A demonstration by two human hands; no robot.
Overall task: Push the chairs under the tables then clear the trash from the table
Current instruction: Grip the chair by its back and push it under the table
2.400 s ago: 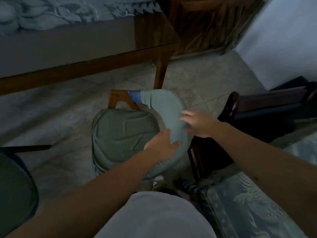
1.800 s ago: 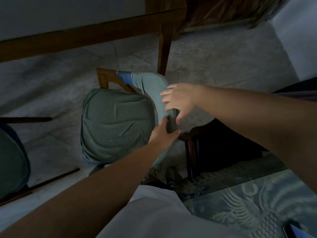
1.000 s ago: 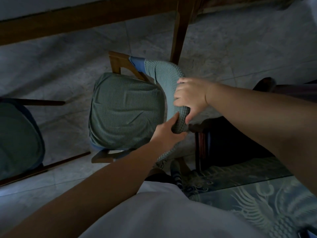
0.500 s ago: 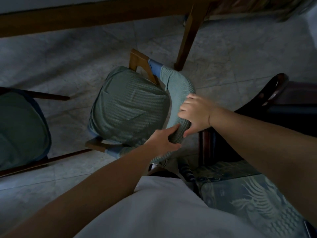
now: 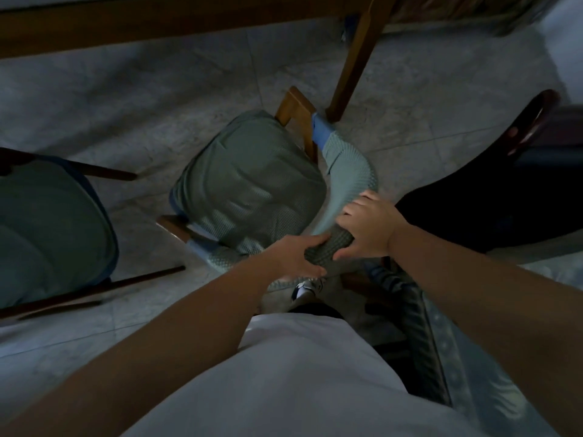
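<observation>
A wooden chair with a green cushioned seat (image 5: 252,187) and a curved backrest in green knit cover (image 5: 350,181) stands on the tiled floor, turned at an angle. Both hands hold the top of that backrest. My left hand (image 5: 296,257) grips it from below and my right hand (image 5: 369,228) from above, close together. The wooden table (image 5: 157,23) runs along the top of the view, and its leg (image 5: 353,67) stands just beyond the chair's far corner. No trash is in view.
A second green-cushioned chair (image 5: 47,234) sits at the left edge. A dark chair or sofa arm (image 5: 517,137) is on the right. A patterned glass-topped surface (image 5: 473,357) lies at lower right, beside my white shirt.
The chair has swung round under both hands, its seat turning toward the left and its front corner nearing the table leg. My grip on the backrest stays the same.
</observation>
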